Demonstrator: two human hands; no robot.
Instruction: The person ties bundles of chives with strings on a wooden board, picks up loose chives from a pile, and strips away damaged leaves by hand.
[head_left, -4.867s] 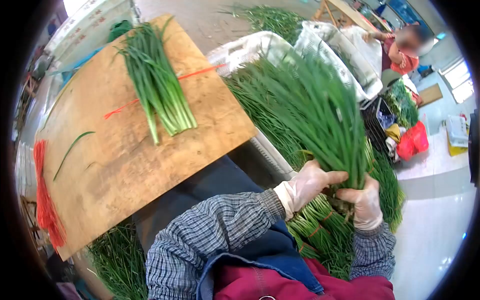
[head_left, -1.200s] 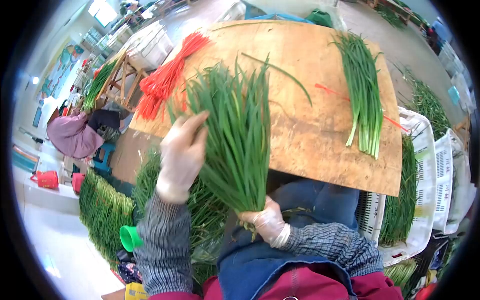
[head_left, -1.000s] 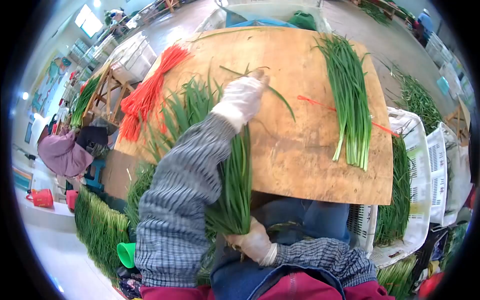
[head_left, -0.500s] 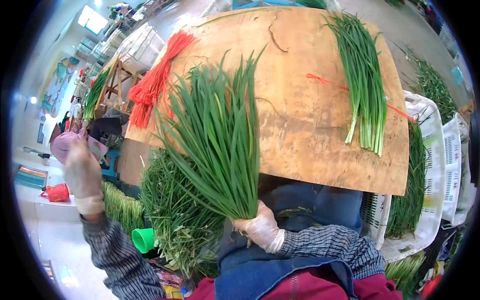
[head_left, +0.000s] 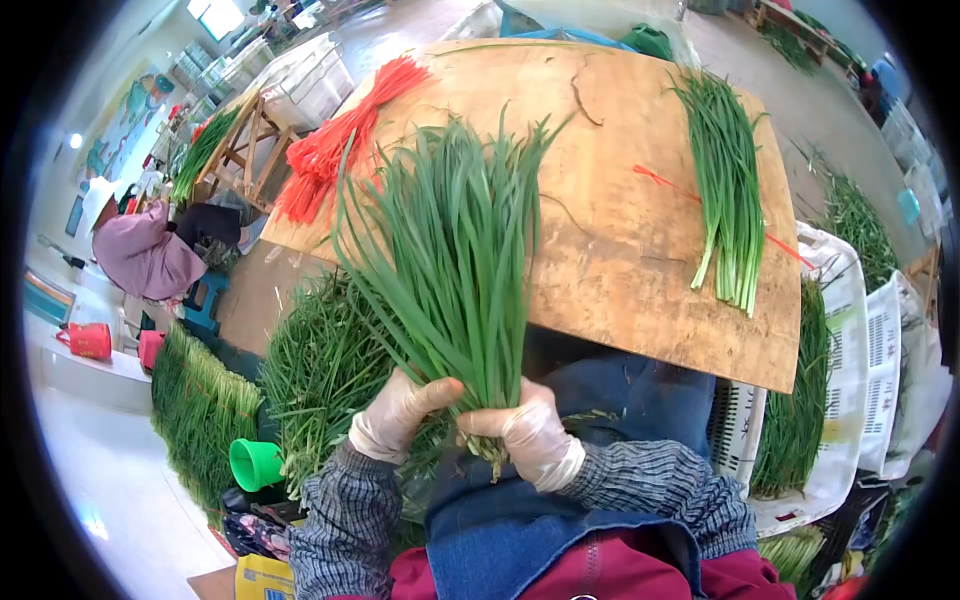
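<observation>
A bunch of garlic chives (head_left: 455, 260) stands upright in front of me, leaves fanned out at the top. Low on the stems, my right hand (head_left: 535, 432) in a clear glove is closed around it. My left hand (head_left: 398, 412), gloved too, grips the same bunch from the other side, thumb on the leaves; its other fingers are partly hidden. Below the hands the pale root ends poke out. A second bunch of chives (head_left: 725, 185) lies on the wooden board (head_left: 620, 270) across a red tie (head_left: 660, 178). Many red ties (head_left: 335, 140) are heaped at the board's left.
Loose chives (head_left: 320, 370) are piled left of my lap, beside a green cup (head_left: 257, 464) and stacked chives (head_left: 195, 410). White crates (head_left: 845, 370) stand at the right, one holding chives. A person in a white hat (head_left: 145, 245) sits at far left.
My left hand has come down from the raised far-left position and taken hold of the bunch beside my right hand. The view has shifted slightly.
</observation>
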